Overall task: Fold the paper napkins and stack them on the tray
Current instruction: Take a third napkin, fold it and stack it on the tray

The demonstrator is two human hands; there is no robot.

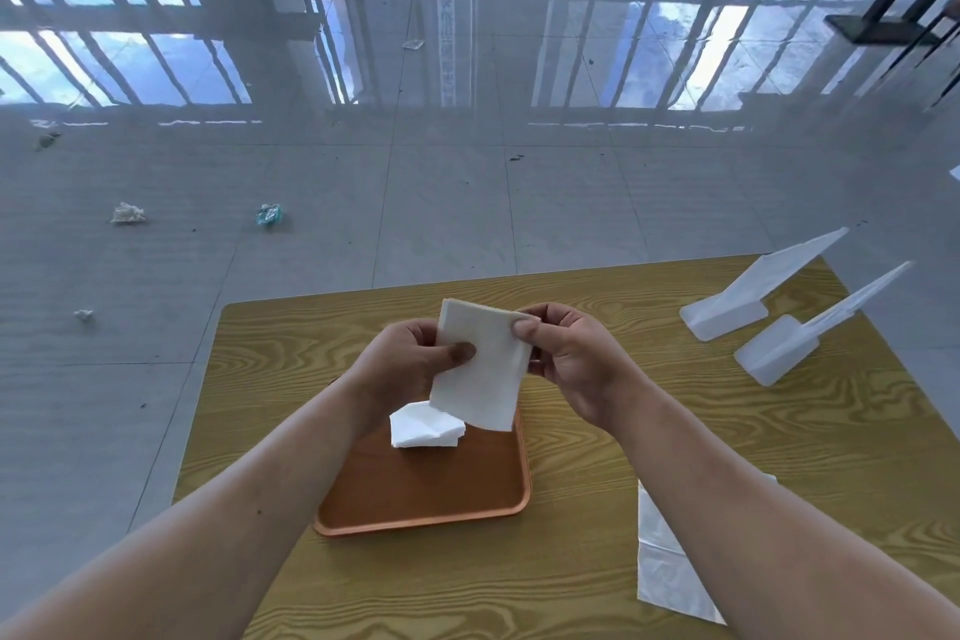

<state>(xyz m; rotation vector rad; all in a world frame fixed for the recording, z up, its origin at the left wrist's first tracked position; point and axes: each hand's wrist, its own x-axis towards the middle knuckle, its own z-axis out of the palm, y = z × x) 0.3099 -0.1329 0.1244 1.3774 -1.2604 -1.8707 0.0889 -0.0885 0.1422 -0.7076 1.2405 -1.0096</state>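
Note:
A white paper napkin (pixel 480 369) hangs in the air above the far end of the orange tray (pixel 426 517). My left hand (pixel 405 359) pinches its left edge with the thumb on top. My right hand (pixel 576 359) pinches its upper right corner. A small stack of folded white napkins (pixel 423 427) lies on the tray's far part, partly hidden behind the held napkin. Another white napkin sheet (pixel 665 566) lies flat on the wooden table to the right of the tray, partly covered by my right forearm.
Two translucent white plastic stands (pixel 737 301) (pixel 789 346) sit at the table's far right corner. The wooden table (pixel 597 431) ends just beyond my hands. Crumpled scraps of paper lie on the glossy tiled floor beyond at the left.

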